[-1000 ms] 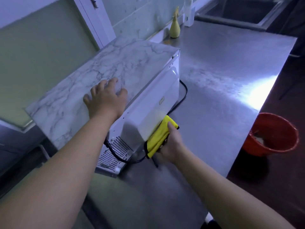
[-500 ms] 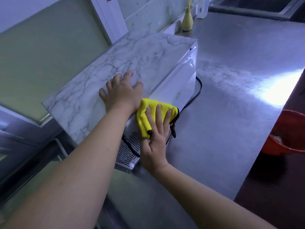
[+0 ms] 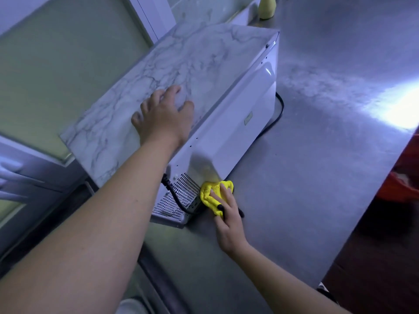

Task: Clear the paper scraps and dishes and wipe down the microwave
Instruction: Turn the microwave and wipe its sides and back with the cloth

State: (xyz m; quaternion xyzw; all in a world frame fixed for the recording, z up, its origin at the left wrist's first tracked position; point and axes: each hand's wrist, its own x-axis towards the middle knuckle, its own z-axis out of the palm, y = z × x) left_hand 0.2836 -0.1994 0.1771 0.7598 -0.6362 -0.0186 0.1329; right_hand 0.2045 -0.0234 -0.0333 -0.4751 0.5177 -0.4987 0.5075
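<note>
1. Microwave (image 3: 226,132) on the steel counter (image 3: 317,177), close to the left wall, white side and holey back corner turned toward the camera.
2. Left hand (image 3: 163,116) flat on the gray-veined top, fingers spread and straight, holding nothing.
3. Right hand (image 3: 226,214) low down at the bottom corner of the white side, just above the counter.
4. Yellow cloth (image 3: 213,196) bunched up under it, pressed on that corner by mostly straight fingers (image 3: 224,191).
5. Black cord (image 3: 179,200) out of the holey back, bending down just beside the cloth.
6. Red bucket (image 3: 408,184) past the counter's right edge, well apart from the microwave.
7. Yellow bottle (image 3: 267,7) far back on the counter.
</note>
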